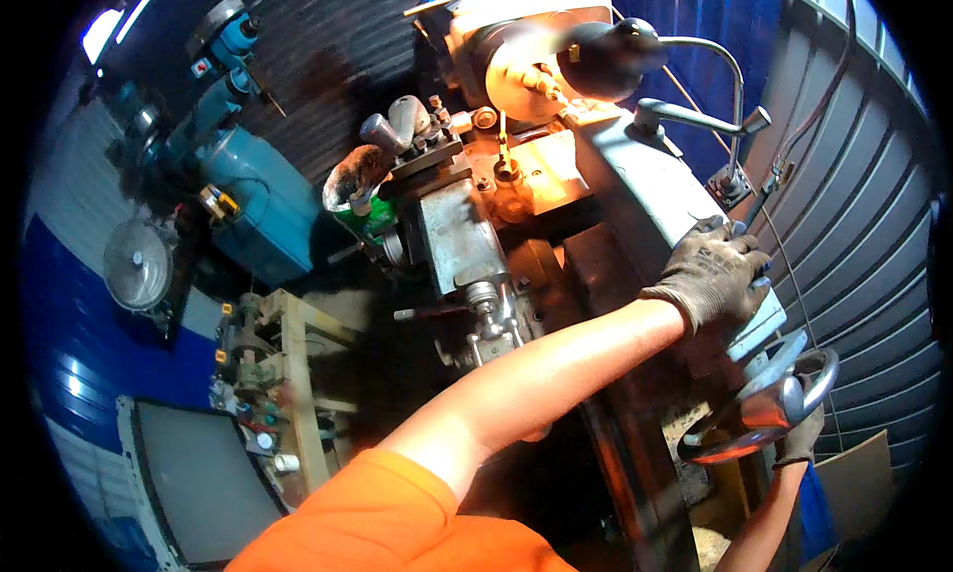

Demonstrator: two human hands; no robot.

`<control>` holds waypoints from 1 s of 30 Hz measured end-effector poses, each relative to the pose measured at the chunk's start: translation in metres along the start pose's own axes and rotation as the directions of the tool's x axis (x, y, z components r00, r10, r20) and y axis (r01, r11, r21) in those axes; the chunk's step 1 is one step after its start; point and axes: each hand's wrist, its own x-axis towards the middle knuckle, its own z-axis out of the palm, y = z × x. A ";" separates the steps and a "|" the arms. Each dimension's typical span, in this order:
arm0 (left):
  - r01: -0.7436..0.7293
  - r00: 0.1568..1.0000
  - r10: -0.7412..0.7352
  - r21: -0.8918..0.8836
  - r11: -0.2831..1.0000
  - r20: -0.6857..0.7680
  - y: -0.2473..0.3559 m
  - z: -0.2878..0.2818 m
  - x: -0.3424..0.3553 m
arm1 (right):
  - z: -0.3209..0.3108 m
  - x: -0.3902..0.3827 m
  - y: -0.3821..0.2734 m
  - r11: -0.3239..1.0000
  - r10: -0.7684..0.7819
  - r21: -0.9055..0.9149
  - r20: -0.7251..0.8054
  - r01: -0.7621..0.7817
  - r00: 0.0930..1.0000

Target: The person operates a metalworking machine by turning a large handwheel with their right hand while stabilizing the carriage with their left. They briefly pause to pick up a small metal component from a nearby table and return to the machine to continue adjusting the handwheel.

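Note:
My left hand (pixel 717 276), in a grey knit glove, reaches across a metal lathe and curls over the top of its grey tailstock (pixel 645 190). At the lower right, my gloved right hand (pixel 800 439) grips the rim of the shiny tailstock handwheel (pixel 769 401) from below. Beyond the tailstock, the lathe chuck (pixel 516 71) is lit by a black work lamp (pixel 608 51). The tool post (pixel 425 145) and the cross slide (pixel 459 232) stand left of the tailstock, apart from both hands.
A bent locking lever (pixel 695 121) sticks up from the tailstock. A blue machine (pixel 233 180) stands at the left against a corrugated wall. A wooden rack (pixel 290 373) with small parts is at the lower left, and a dark flat panel (pixel 199 478) leans below it.

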 end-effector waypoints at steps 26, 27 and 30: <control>-0.069 0.997 0.067 -0.051 0.996 -0.029 -0.006 0.008 0.006 | -0.030 -0.025 -0.021 0.947 0.282 0.197 -0.124 -0.255 0.951; -0.067 0.998 0.066 -0.053 0.996 -0.023 -0.006 0.009 0.005 | -0.030 -0.026 -0.022 0.948 0.281 0.193 -0.122 -0.255 0.952; -0.072 0.997 0.071 -0.058 0.996 -0.019 -0.007 0.011 0.006 | -0.032 -0.026 -0.027 0.951 0.274 0.181 -0.124 -0.250 0.954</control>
